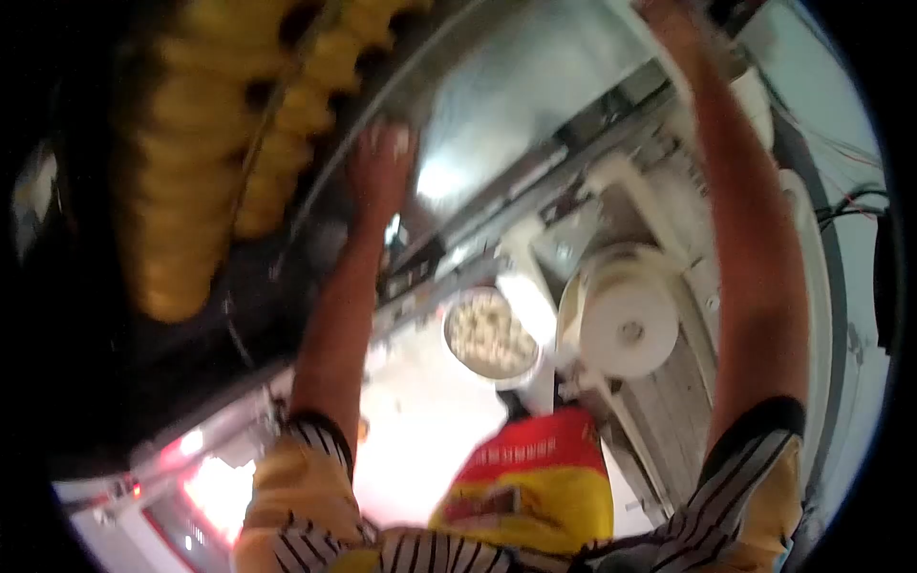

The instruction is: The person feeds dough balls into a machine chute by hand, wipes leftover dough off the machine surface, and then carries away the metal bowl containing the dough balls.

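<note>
My left hand [382, 158] is curled closed at the left edge of a shiny grey metal sheet [535, 86], its knuckles up and blurred. At the top right, my right hand [678, 33] is by the sheet's far right side; its fingers are smeared and partly cut off by the frame. Left of my left hand are long, yellow, scalloped rows [181, 162] with dark gaps, of a kind I cannot make out. Below the sheet is a machine with a white roller [630, 329].
A round bowl [492, 334] of pale small pieces stands below the machine's rail. A red and yellow printed bag or cloth [535, 468] is close to my body. Dark cables [850, 202] run along the right wall. Bright light glows at the lower left.
</note>
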Tool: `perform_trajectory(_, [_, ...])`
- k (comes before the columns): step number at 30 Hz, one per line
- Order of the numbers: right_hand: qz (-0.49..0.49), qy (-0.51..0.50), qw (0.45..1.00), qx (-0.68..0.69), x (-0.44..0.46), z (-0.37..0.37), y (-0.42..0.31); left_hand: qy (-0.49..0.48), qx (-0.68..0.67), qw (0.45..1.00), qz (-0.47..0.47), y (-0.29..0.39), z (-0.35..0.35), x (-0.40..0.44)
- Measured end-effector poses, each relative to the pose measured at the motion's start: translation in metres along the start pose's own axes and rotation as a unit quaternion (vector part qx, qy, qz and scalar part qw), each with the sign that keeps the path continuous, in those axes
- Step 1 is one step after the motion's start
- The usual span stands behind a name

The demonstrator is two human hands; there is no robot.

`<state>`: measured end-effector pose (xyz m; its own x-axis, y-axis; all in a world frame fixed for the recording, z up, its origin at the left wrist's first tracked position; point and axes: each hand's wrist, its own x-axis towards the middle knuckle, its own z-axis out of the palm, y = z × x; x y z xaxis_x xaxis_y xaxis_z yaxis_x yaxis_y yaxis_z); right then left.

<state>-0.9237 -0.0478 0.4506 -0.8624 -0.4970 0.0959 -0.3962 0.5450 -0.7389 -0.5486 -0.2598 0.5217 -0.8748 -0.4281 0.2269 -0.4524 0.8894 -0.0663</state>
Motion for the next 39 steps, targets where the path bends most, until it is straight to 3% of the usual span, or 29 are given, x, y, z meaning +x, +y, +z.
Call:
perform_trajectory(1, [0.098, -0.078, 0.991, 0.055, -0.001, -0.021, -0.010, -0.029, -0.076, 0.996, -0.031, -0.009, -0.002, 0.007])
perform_trajectory(3, [-0.095, -0.020, 0.995, -0.038, 0.059, 0.020, 0.091, -0.046, -0.369, 0.903, -0.215, -0.010, -0.011, 0.014])
perform_trajectory(6, [-0.179, 0.083, 0.964, -0.177, 0.009, -0.014, 0.003, -0.025, -0.529, 0.768, -0.360, 0.008, -0.043, -0.008])
perform_trajectory(8, [-0.214, 0.078, 0.957, -0.179, 0.006, -0.016, -0.008, 0.012, -0.546, 0.748, -0.377, 0.009, -0.048, -0.059])
perform_trajectory(9, [-0.230, 0.075, 0.953, -0.182, 0.006, -0.017, -0.009, 0.012, -0.518, 0.775, -0.361, 0.014, -0.054, -0.083])
perform_trajectory(10, [-0.156, 0.039, 0.960, -0.231, 0.013, -0.016, -0.008, 0.012, -0.492, 0.801, -0.342, 0.018, -0.056, -0.101])
perform_trajectory(12, [-0.166, 0.029, 0.985, -0.044, 0.036, 0.002, 0.041, -0.003, -0.271, 0.934, -0.232, 0.019, -0.043, -0.124])
perform_trajectory(13, [-0.170, 0.022, 0.984, 0.052, 0.035, 0.003, 0.042, -0.033, -0.211, 0.950, -0.229, 0.020, -0.037, -0.129])
perform_trajectory(14, [-0.195, 0.015, 0.978, -0.073, 0.038, 0.003, 0.040, -0.063, -0.150, 0.961, -0.223, 0.022, -0.032, -0.135])
perform_trajectory(16, [-0.232, 0.004, 0.919, -0.319, 0.015, -0.021, -0.010, -0.059, -0.167, 0.947, -0.266, 0.026, -0.025, -0.135])
perform_trajectory(17, [-0.201, 0.026, 0.917, -0.345, 0.010, -0.021, -0.010, -0.058, -0.176, 0.940, -0.286, 0.026, -0.021, -0.134])
perform_trajectory(19, [-0.136, 0.075, 0.906, -0.393, -0.007, -0.020, -0.015, 0.004, -0.186, 0.954, -0.236, 0.019, -0.008, -0.146])
perform_trajectory(20, [-0.134, -0.053, 0.817, -0.558, -0.008, -0.027, -0.026, 0.015, -0.196, 0.958, -0.209, 0.015, -0.007, -0.147])
perform_trajectory(21, [0.041, -0.052, 0.964, -0.256, -0.026, -0.044, -0.077, 0.017, -0.172, 0.971, -0.165, 0.009, -0.008, -0.141])
perform_trajectory(24, [-0.037, 0.077, 0.995, 0.052, 0.001, -0.008, -0.005, 0.006, -0.191, 0.970, -0.152, 0.009, -0.018, -0.110])
perform_trajectory(25, [-0.054, 0.067, 0.996, -0.026, -0.006, -0.015, -0.018, 0.012, -0.187, 0.968, -0.165, 0.006, -0.016, -0.096])
perform_trajectory(27, [-0.049, 0.105, 0.984, 0.134, 0.008, 0.006, 0.013, 0.017, -0.177, 0.962, -0.205, 0.001, -0.015, -0.078])
perform_trajectory(32, [-0.101, 0.146, 0.984, 0.011, -0.007, -0.006, -0.018, -0.060, -0.075, 0.940, -0.327, 0.020, -0.034, -0.075])
perform_trajectory(35, [-0.097, 0.180, 0.978, -0.043, -0.007, -0.006, -0.021, -0.107, -0.100, 0.951, -0.272, -0.005, -0.005, -0.094])
perform_trajectory(38, [-0.051, 0.142, 0.987, -0.049, -0.009, -0.013, -0.030, -0.063, -0.159, 0.977, -0.131, -0.013, -0.006, -0.081])
perform_trajectory(39, [-0.051, 0.141, 0.988, -0.046, -0.009, -0.012, -0.029, -0.058, -0.148, 0.978, -0.133, -0.011, -0.010, -0.069])
